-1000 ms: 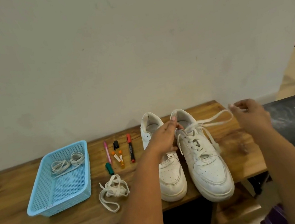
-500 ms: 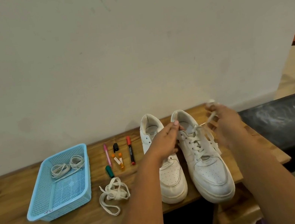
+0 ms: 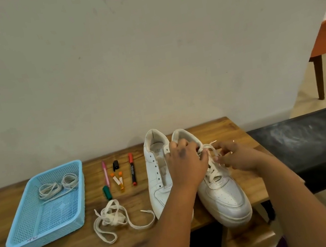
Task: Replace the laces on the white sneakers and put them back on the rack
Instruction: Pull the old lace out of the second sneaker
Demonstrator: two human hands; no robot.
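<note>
The left hand is gripping the right sneaker to steady it while the right hand is pinching its lace, probably unthreading.

The right hand, which 1 s ago held the lace stretched out to the right of the laced sneaker, has come back in over its eyelets, and the lace now lies slack in a small loop there. The left hand has shifted further over that sneaker's tongue
</note>
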